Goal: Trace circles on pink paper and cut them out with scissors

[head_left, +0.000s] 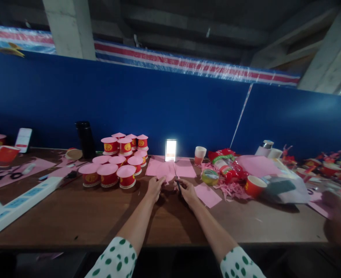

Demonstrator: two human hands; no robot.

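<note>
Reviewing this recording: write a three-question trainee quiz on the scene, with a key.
1. What do the left hand and right hand hold?
2. True or false: the black cylindrical bottle stands left of the red cups with pink paper tops.
3. Where on the flat brown tabletop is the white rectangular power strip: A) far right; B) centre; C) left side?

Key:
1. Left: thin pink paper; right: slim dark scissors.
2. True.
3. C.

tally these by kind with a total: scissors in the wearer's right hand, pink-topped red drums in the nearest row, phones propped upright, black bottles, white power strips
Scissors in the right hand: 1
Pink-topped red drums, nearest row: 3
Upright phones: 2
Black bottle: 1
White power strip: 1
Total: 8
</note>
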